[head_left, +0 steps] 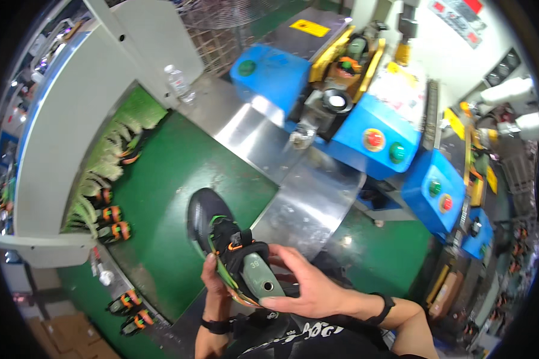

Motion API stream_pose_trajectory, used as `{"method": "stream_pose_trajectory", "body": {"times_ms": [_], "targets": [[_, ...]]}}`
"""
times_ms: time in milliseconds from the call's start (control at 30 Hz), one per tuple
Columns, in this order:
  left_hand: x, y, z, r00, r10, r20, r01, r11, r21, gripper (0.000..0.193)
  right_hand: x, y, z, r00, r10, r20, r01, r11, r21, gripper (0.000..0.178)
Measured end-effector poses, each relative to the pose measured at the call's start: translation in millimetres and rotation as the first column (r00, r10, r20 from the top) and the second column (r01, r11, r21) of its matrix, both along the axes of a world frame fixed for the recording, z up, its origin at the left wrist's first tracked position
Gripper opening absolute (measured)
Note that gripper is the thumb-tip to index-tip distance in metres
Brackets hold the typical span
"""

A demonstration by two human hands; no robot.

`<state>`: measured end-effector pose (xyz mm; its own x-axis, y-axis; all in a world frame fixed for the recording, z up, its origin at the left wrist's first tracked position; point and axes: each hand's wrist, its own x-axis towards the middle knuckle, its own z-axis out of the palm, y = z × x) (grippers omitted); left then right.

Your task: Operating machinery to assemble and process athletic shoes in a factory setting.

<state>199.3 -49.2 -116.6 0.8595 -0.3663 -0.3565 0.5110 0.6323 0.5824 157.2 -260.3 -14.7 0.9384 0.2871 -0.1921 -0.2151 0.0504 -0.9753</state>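
Note:
A black sneaker (211, 216) with green edging and orange details is held up in front of my body, its toe pointing away to the upper left. A grey-green shoe last (259, 272) with a round hole fills its opening. My left hand (215, 280) grips the sneaker's left side near the sole. On the other side my right hand (302, 284) is wrapped around the heel and the last, thumb near the hole. Some of the fingers of both hands are hidden behind the shoe.
Ahead stands a machine with blue control boxes (365, 139), holding another shoe (348, 64) between yellow plates. A metal plate (305, 203) juts toward me. Left, several shoes (111, 222) pass green strip curtains (102, 161) on a green surface (179, 155). A plastic bottle (178, 84) stands behind.

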Motion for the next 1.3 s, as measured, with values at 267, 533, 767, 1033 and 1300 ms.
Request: {"method": "stream_pose_trajectory", "body": {"times_ms": [267,533,767,1033,1300], "targets": [[-27,6,14,0.966,-0.122,0.228,0.085,0.982,0.166,0.067,-33,-1,-20,0.997,-0.060,-0.044,0.055,0.993,-0.101,0.078],[-41,-96,32,0.959,0.011,0.285,-0.059,0.985,0.160,0.056,-44,-102,-8,0.985,-0.119,0.123,0.124,0.992,-0.030,0.073],[7,-239,53,0.883,0.211,0.420,-0.257,0.965,0.053,0.065,-82,-229,6,0.922,-0.386,-0.019,0.380,0.914,-0.142,0.066],[338,-397,72,0.637,-0.562,0.528,-0.125,0.600,0.790,0.096,-35,-266,29,0.779,-0.614,-0.126,0.618,0.786,-0.013,0.062],[459,-508,38,0.519,-0.755,0.402,0.211,0.568,0.795,0.048,22,-265,36,0.610,-0.790,-0.056,0.731,0.589,-0.345,0.067]]}}
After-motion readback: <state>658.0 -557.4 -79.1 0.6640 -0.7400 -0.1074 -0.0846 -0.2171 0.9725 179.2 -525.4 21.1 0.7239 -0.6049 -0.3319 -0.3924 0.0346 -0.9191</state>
